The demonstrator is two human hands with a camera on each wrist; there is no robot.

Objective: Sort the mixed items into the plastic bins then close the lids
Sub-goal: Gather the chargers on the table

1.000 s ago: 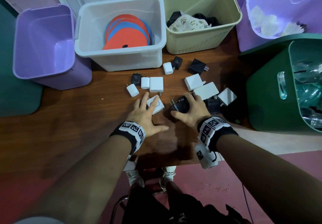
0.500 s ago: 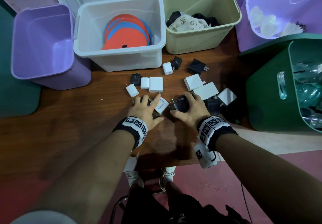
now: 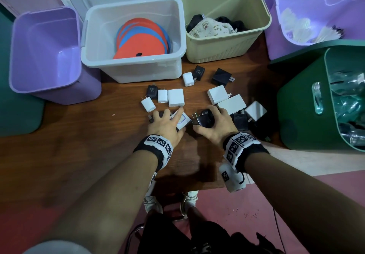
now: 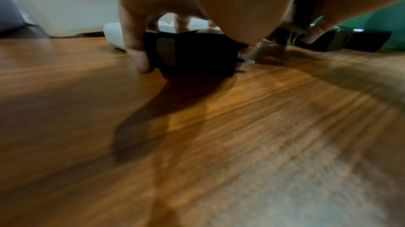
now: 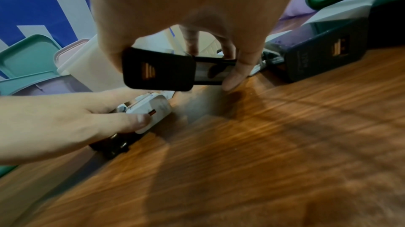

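Near the table's front edge, our left hand (image 3: 165,124) grips a white charger (image 3: 182,122) and our right hand (image 3: 214,126) a black charger (image 3: 203,119); both look rigid, light and smooth, so we pinch their flat sides.

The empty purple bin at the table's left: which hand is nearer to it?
Left. The left hand lies right of the purple bin; the right hand is farther right.
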